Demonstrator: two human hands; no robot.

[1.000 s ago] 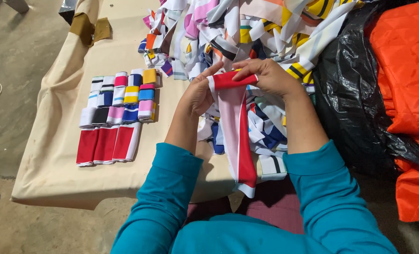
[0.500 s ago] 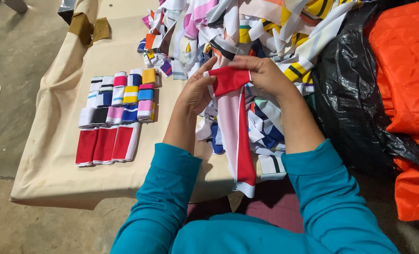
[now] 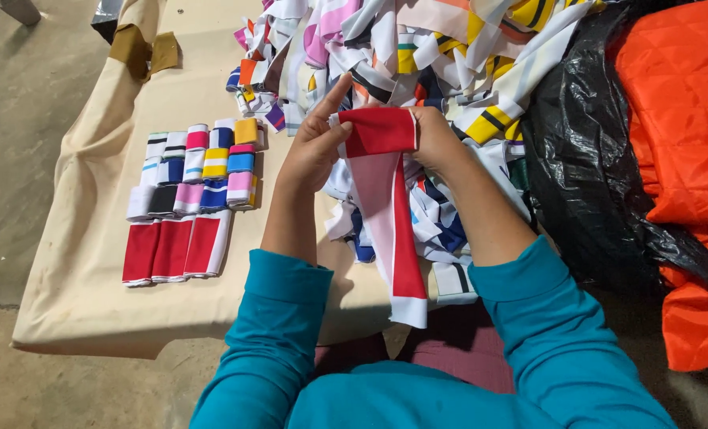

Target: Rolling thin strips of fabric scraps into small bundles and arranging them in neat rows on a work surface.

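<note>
A long red and white fabric strip hangs from both of my hands, its top end folded over between them. My left hand pinches the fold's left edge, index finger pointing up. My right hand grips the right edge. The strip's white-tipped tail dangles down toward my lap. Both hands hover over the near edge of a big heap of mixed striped fabric strips. My sleeves are teal.
On the beige cloth-covered table, left of my hands, lie rows of small rolled strips and three folded red pieces. A black plastic sheet and orange quilted fabric lie to the right. Concrete floor lies at left.
The strip's top has been folded over more, making a wider red fold between my hands. My hands have shifted slightly; the tail still hangs down.
</note>
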